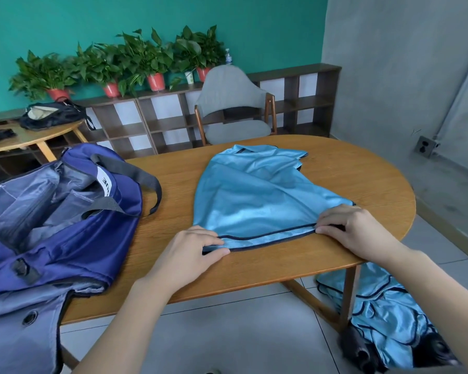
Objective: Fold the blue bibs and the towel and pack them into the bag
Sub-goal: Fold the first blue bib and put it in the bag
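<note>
A blue bib (257, 195), spread mid-frame on the worktop (362, 184), is pinched at its near hem by the fingers of both hands (192, 249) (362, 233); the bag (65, 211) is seen gaping at left, apparently unpacked.

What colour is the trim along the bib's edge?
Dark navy, almost black, on the light blue bib; head view.

A white label (106, 182) on the open blue bag (73, 233), just under its dark strap (125, 168), shows dark letters, partly hidden; "UE" is readable.
</note>
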The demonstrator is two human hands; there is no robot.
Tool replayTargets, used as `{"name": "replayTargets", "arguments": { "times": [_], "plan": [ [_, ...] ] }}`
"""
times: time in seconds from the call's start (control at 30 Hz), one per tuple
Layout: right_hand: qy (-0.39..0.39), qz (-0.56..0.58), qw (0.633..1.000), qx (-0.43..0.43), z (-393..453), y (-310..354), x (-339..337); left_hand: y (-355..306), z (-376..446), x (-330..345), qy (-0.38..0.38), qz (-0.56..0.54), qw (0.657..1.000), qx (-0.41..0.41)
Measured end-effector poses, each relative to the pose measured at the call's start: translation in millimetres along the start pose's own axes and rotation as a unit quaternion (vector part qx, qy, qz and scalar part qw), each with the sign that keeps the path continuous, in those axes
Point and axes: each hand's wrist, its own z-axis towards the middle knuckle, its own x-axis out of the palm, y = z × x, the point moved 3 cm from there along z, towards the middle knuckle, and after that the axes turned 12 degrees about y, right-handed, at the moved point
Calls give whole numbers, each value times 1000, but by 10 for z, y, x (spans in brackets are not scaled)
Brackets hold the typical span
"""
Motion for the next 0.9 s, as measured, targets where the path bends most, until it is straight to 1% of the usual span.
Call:
{"name": "replayTargets", "arguments": {
  "times": [0.1, 0.2, 0.27, 0.4, 0.5, 0.6, 0.7, 0.77, 0.83, 0.9],
  "plan": [
    [-11, 6, 1000, 10, 22, -11, 18, -23, 24, -12, -9, 5, 1000, -29],
    [-25, 29, 999, 38, 29, -57, 4, -52, 72, 9, 13, 8, 997, -71],
    [-32, 53, 997, 54, 36, -65, -10, -86, 114, 32, 20, 29, 996, -87],
    [-31, 90, 993, 76, 72, -60, -1, -101, 171, 66, -27, 66, 995, -66],
    [-20, 100, 991, 84, 96, -56, -9, -61, 174, 97, -33, 62, 996, -52],
    [8, 60, 993, 97, 109, -95, 8, -83, 165, 106, -42, 59, 996, -51],
    [23, -46, 993, 102, 95, -52, 10, -104, 177, 124, -39, 32, 998, -42],
    [9, -83, 993, 80, 112, 112, 12, -85, 181, 140, -26, -5, 999, -32],
    [-4, -87, 996, 18, 161, 362, 87, -71, 184, 151, -12, -30, 999, -27],
    [8, -65, 997, -42, 241, 578, 239, -82, 198, 155, -12, -44, 998, -30]
  ]
}}
